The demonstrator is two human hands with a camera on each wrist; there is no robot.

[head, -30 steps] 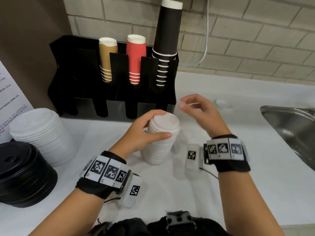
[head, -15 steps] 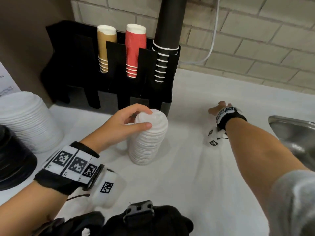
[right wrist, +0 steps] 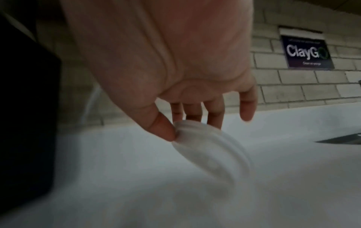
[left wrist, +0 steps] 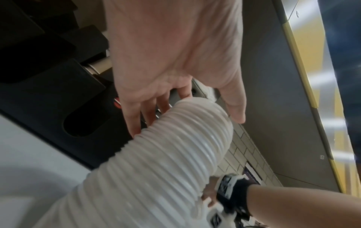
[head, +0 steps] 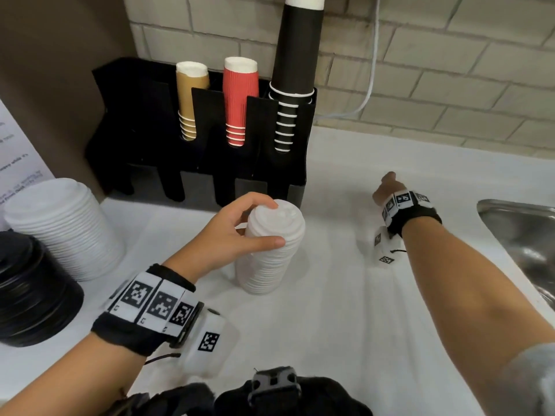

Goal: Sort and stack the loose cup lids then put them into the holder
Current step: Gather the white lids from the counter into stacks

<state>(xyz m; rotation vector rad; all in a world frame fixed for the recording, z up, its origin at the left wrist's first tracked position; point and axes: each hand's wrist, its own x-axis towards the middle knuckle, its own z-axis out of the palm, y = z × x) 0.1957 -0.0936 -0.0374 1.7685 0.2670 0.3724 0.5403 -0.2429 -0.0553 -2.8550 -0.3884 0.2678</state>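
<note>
A tall stack of small white lids (head: 268,256) stands on the white counter in front of the black holder (head: 141,121). My left hand (head: 271,223) grips the stack's top, thumb in front and fingers behind; the left wrist view shows the ribbed stack (left wrist: 156,162) under that hand (left wrist: 185,123). My right hand (head: 387,187) reaches far back right, and its fingers are hidden in the head view. In the right wrist view, that hand (right wrist: 181,126) pinches a loose white lid (right wrist: 210,154) between thumb and fingers, with the lid tilted up off the counter.
The holder carries tan cups (head: 192,94), red cups (head: 240,97) and black cups (head: 297,64). A wide stack of larger white lids (head: 66,229) and a stack of black lids (head: 30,289) stand at the left. A steel sink (head: 522,235) lies at the right.
My right hand moved from beside the stack out to the back right and took hold of a loose lid. My left hand stayed on the stack's top.
</note>
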